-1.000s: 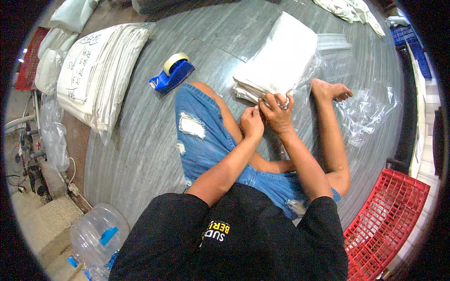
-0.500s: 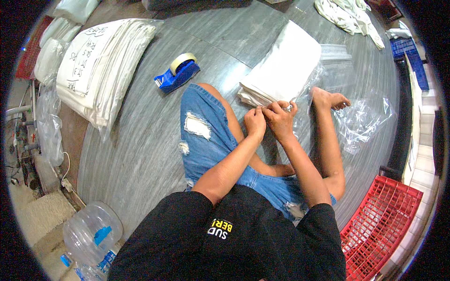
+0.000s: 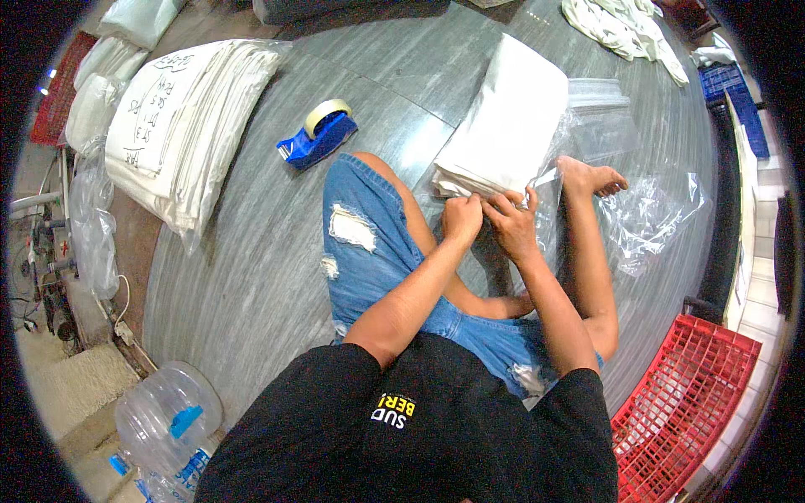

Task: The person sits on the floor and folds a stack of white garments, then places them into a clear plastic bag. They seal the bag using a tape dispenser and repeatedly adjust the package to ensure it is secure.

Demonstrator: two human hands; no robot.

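Note:
A stack of folded white fabric (image 3: 503, 109) lies on the grey floor ahead of me, with a clear plastic bag (image 3: 553, 184) around its near end and right side. My left hand (image 3: 461, 216) is closed at the stack's near edge, fingertips pinched together on the plastic. Just to its right, my right hand (image 3: 511, 220) grips the same edge with curled fingers. A blue tape dispenser (image 3: 306, 147) holding a pale roll of tape (image 3: 329, 109) sits left of the stack. Loose plastic sheets (image 3: 599, 113) lie under and beside the stack's right side.
A large bagged fabric pile (image 3: 184, 134) lies at left. Crumpled plastic (image 3: 646, 218) is beside my right foot (image 3: 587, 176). A white cloth heap (image 3: 620, 33) is at the far right. A red crate (image 3: 679, 402), a blue crate (image 3: 738, 117), and clear water jugs (image 3: 168, 402) line the sides.
Both my hands have shifted slightly right and downward in the view, still together at the bag's near edge. The surroundings have shifted a little with the camera.

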